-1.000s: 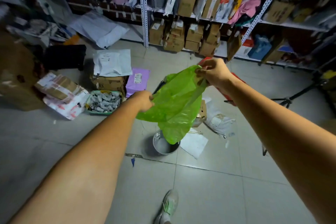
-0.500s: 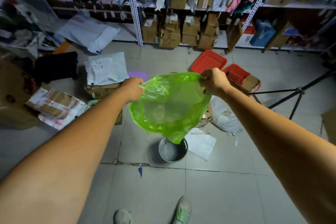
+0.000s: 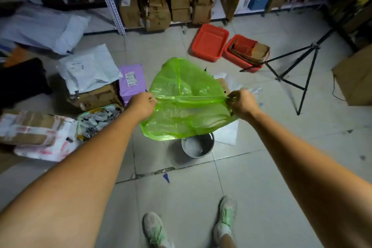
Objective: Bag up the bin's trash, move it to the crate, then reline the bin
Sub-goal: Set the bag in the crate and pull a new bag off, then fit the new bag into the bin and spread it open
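A thin bright green plastic bag (image 3: 187,90) billows in the air at mid-frame, puffed up with its mouth edge stretched level between my hands. My left hand (image 3: 141,104) pinches the left end of that edge, my right hand (image 3: 241,103) the right end. Just below the bag's lower fold stands a small grey metal bin (image 3: 198,145) on the tiled floor, unlined, with its far rim hidden by the bag. Two red plastic crates lie beyond: one holds nothing (image 3: 209,41), the other (image 3: 244,54) holds flattened cardboard.
Cardboard boxes and white mailers (image 3: 88,70) crowd the floor at left, with a purple parcel (image 3: 131,81) and a green basket of small packets (image 3: 96,121). A black tripod (image 3: 302,66) stands at right. Shelving with boxes lines the back. My two shoes (image 3: 189,227) are near the bin.
My hands dropped lower and spread wider apart, pulling the bag's mouth taut. The bag filled with air and ballooned up. The view tilted down toward the bin.
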